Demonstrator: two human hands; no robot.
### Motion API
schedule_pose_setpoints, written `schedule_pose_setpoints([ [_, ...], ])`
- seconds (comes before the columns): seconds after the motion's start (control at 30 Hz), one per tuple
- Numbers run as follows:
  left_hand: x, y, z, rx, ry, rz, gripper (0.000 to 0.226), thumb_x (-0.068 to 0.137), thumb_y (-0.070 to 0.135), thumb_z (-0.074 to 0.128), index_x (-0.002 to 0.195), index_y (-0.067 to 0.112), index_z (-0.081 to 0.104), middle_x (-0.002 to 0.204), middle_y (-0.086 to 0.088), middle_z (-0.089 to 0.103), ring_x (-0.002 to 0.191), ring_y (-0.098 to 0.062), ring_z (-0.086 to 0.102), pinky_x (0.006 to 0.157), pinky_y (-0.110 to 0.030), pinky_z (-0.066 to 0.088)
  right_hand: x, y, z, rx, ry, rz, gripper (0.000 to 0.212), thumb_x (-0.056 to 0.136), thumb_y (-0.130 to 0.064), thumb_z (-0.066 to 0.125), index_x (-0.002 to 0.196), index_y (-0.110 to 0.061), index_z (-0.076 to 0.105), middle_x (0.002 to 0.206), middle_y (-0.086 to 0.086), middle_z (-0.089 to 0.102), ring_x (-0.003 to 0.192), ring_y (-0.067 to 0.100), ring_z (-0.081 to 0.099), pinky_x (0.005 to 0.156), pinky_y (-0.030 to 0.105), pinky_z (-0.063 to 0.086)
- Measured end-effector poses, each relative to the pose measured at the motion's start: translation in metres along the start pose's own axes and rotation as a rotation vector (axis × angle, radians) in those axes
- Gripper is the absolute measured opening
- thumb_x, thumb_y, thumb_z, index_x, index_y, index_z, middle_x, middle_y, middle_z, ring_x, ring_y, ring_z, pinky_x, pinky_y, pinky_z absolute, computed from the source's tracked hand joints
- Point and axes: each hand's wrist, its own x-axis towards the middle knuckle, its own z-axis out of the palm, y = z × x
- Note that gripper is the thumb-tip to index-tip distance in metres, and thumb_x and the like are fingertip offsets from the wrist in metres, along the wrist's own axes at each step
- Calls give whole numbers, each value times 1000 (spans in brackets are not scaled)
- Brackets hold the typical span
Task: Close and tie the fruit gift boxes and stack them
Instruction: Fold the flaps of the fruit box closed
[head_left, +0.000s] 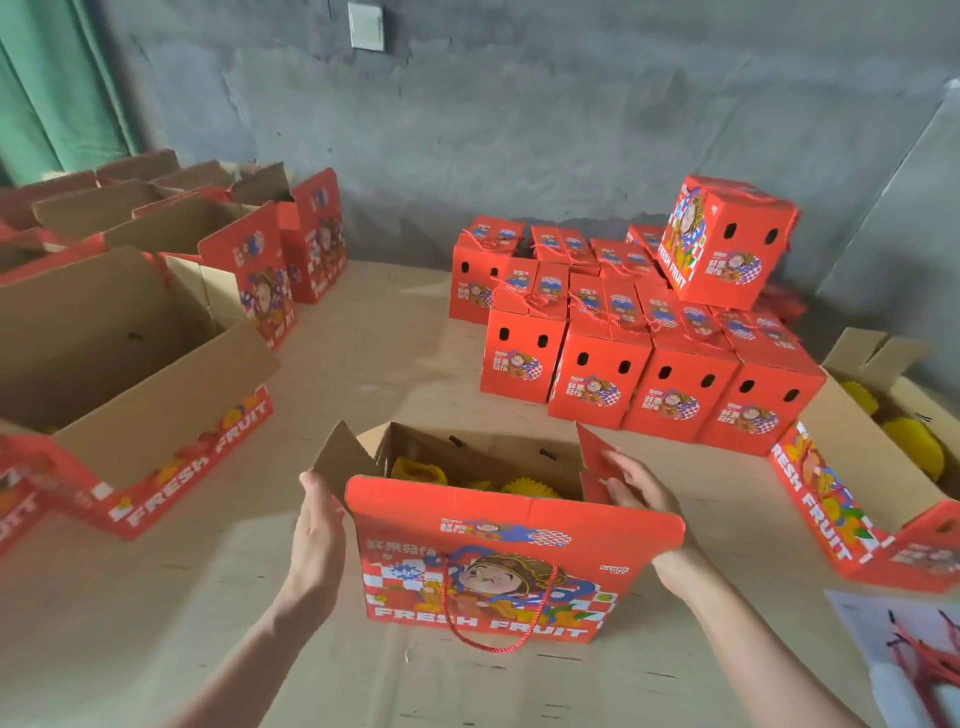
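An open red fruit gift box (498, 561) stands in front of me, its printed front flap upright and a red cord handle (483, 642) hanging from it. Yellow-netted fruit (415, 470) shows inside. My left hand (317, 535) lies flat against the box's left side, fingers straight by the brown left flap. My right hand (641, 491) touches the red right flap with straight fingers. Behind, several closed, tied boxes (644, 374) stand in rows, one more (727, 244) tilted on top of them.
Several open boxes (130, 374) stand at the left, another open box with yellow fruit (883, 467) at the right. A white sheet with loose red cords (914, 660) lies at the lower right. Cardboard covers the floor (171, 613); a grey wall stands behind.
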Motion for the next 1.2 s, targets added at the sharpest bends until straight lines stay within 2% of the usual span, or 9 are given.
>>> schedule_pose_setpoints([
  [0.17,13,14,-10,-344,-163,-228,90,78,83,11,123,23,60,133,3,51,118,-15,55,107,-38,34,-10,6,-4,-119,-139,-24,34,99,-18,47,130,-30,50,159,-8,10,141,-2,10,113,26,26],
  [0.27,24,26,-3,-414,176,-304,59,96,55,38,138,14,46,94,4,61,89,-17,63,82,-30,50,-18,8,-3,-215,-170,-73,42,100,-19,45,138,-36,36,157,-17,0,142,-4,1,118,26,14],
  [0.37,31,32,-1,-623,50,-262,47,97,40,47,131,8,52,85,1,69,75,-14,66,70,-29,54,-19,10,-3,-288,-181,-126,45,102,-17,39,145,-27,30,156,-17,2,141,-6,1,110,11,12],
  [0.47,30,35,5,-388,-213,-75,38,98,36,43,124,11,56,106,-3,72,103,-17,66,92,-34,47,-16,12,-4,-313,-145,-136,42,103,-12,37,144,-19,36,155,-12,13,141,-3,9,104,2,13],
  [0.63,31,24,12,722,-386,449,42,93,0,52,129,21,57,120,2,61,104,-20,58,84,-24,43,-15,16,-6,-345,-41,-232,22,98,-2,46,108,-17,58,147,-8,36,136,4,33,100,8,28],
  [0.77,36,26,11,840,-423,500,39,81,-7,64,110,19,68,123,13,56,111,-7,51,89,-16,38,-14,11,-16,-348,-111,-252,18,92,1,56,91,-10,69,143,-3,42,134,0,34,105,8,27],
  [0.9,40,26,12,849,-404,503,26,76,-10,69,94,9,72,120,3,63,119,-9,51,86,-7,31,-20,7,-36,-415,-311,-193,34,97,3,45,122,-10,64,148,-11,33,137,-8,22,114,14,18],
  [1.07,40,25,5,766,-429,539,21,81,-11,64,89,7,72,111,-2,67,118,-11,53,95,-19,35,-32,5,-46,-420,-415,-92,67,87,19,35,137,-24,47,151,-25,21,138,-14,13,110,6,11],
  [1.2,45,29,0,760,-527,488,46,80,-24,47,78,17,68,107,-4,68,119,-11,51,90,-12,37,-28,2,-55,-525,-572,-101,71,86,0,61,144,-32,35,150,-35,7,135,-20,6,100,-2,15],
])
